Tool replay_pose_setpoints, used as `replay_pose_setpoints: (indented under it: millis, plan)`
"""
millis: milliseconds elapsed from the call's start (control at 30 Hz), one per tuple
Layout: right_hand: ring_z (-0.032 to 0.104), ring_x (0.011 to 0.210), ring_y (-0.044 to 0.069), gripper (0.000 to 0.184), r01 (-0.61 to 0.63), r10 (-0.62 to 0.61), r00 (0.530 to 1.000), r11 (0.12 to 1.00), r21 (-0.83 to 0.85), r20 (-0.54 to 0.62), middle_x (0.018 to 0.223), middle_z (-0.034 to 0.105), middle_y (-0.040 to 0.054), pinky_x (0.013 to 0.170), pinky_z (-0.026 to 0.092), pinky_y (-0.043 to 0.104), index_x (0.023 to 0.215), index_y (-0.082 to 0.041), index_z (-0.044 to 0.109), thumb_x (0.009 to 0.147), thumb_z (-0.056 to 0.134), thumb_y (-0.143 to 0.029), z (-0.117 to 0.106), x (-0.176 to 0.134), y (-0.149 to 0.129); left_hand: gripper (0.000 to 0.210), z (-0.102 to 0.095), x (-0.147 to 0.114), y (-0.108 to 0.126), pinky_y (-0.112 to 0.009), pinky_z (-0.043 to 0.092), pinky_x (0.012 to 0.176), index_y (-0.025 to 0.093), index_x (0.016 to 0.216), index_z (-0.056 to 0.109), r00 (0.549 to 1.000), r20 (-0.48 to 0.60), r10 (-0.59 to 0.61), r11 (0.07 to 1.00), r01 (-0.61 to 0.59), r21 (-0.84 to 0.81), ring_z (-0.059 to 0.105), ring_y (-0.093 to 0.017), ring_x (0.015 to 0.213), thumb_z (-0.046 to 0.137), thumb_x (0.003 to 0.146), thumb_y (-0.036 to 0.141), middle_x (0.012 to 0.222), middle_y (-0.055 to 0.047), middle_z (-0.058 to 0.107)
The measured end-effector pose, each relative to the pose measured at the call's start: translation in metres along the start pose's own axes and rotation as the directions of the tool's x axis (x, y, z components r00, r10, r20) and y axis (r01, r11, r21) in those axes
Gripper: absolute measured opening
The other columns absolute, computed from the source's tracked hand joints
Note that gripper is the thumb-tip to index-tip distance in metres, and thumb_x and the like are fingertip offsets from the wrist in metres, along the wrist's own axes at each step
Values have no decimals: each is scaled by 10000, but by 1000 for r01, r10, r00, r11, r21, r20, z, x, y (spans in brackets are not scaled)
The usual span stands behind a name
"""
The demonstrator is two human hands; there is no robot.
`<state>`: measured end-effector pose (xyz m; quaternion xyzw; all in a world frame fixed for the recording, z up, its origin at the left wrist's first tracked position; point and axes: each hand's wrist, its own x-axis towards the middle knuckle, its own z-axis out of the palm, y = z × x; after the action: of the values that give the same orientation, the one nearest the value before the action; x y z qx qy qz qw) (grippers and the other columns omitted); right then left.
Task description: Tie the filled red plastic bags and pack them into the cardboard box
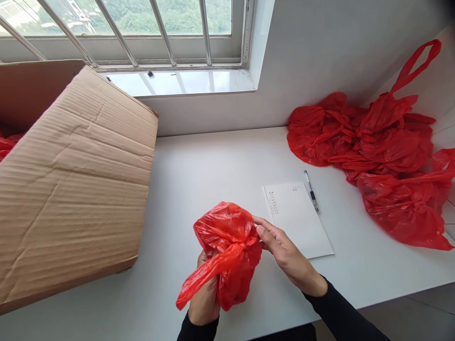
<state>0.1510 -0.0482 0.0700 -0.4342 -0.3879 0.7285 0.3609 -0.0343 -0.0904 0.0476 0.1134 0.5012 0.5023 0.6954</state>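
A knotted red plastic bag (231, 237) is held above the white table, close to its front edge. My left hand (206, 293) supports it from below and behind; the bag hides most of those fingers. At the bag's right side, my right hand (279, 246) pinches the plastic near the knot between thumb and fingers. One long loose end of the bag hangs down to the left across my left wrist. What the bag contains is hidden.
A large open cardboard box (81, 184) stands at left with red plastic inside. Several red bags (366, 137) are heaped at right by the wall. A sheet of paper (298, 222) with writing and a pen (311, 192) lie between. A barred window (159, 33) is behind.
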Motion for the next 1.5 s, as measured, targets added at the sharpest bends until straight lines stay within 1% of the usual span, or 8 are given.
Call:
replay_pose_setpoints:
  millis: [200, 300, 500, 733, 967, 1133, 1367, 1500]
  plan:
    - [574, 1226, 227, 520, -51, 50, 995, 999, 10, 83, 1333, 632, 70, 1084, 450, 452, 1509, -300, 424, 1041, 430, -527, -2, -1, 3, 97, 4, 4, 13, -338, 537, 852, 199, 755, 713, 999, 30, 37, 998, -35, -61, 577, -144, 699, 785, 765, 263, 768, 11, 636]
    - [587, 1182, 212, 492, -39, 39, 996, 999, 3, 83, 1300, 639, 52, 1068, 463, 415, 1459, -306, 487, 998, 585, -447, 1, 0, 3, 107, 10, 2, 20, -357, 536, 857, 203, 863, 741, 995, 98, 33, 999, -36, 32, 629, -219, 878, 764, 785, 272, 931, -31, 692]
    - [613, 961, 189, 289, -24, 24, 999, 999, 23, 24, 1119, 678, 38, 934, 492, 392, 1204, -243, 663, 998, 588, -430, -2, 2, 8, 422, 11, 1, 16, -369, 529, 896, 217, 1185, 688, 990, 130, 61, 979, -85, 185, 615, -305, 1118, 804, 793, 321, 1145, -77, 706]
    - [591, 873, 166, 299, -39, 36, 999, 996, 82, 31, 1087, 662, 37, 871, 492, 378, 1209, -239, 649, 1017, 546, -443, -2, 1, 11, 405, 5, 11, 8, -365, 525, 949, 218, 1222, 653, 990, 116, 75, 981, -94, 167, 617, -290, 1177, 771, 850, 325, 1266, -96, 682]
    - [561, 855, 170, 317, -47, 47, 997, 999, -10, 64, 950, 618, 16, 851, 470, 371, 1205, -244, 652, 1011, 544, -471, -2, 2, 10, 501, 8, 5, 12, -362, 569, 851, 176, 1216, 677, 998, -2, 67, 980, -66, 185, 674, -309, 1077, 825, 778, 368, 1171, -122, 723]
    - [552, 888, 175, 289, -27, 30, 997, 999, -41, 67, 1008, 631, 24, 833, 468, 354, 1193, -255, 654, 1009, 552, -452, -1, 0, 8, 496, 13, 6, 14, -332, 560, 830, 193, 1219, 676, 992, 71, 101, 981, -111, 159, 682, -281, 1033, 832, 774, 347, 1114, -102, 733]
    - [576, 982, 191, 238, -20, 16, 987, 1000, 24, 161, 1072, 646, 25, 876, 487, 351, 1145, -251, 674, 945, 675, -381, 1, 0, 6, 331, 4, 13, 10, -224, 469, 528, 160, 934, 708, 998, -28, 62, 990, -58, 132, 545, -103, 528, 813, 786, 437, 698, 0, 670]
    - [570, 919, 179, 231, -2, 3, 996, 1000, -9, 91, 1028, 645, 29, 847, 495, 356, 1130, -229, 666, 986, 606, -400, 1, 1, 7, 402, 6, 10, 11, -280, 533, 633, 155, 1075, 715, 999, -32, 11, 995, -8, 99, 623, -153, 623, 772, 822, 462, 803, -41, 710]
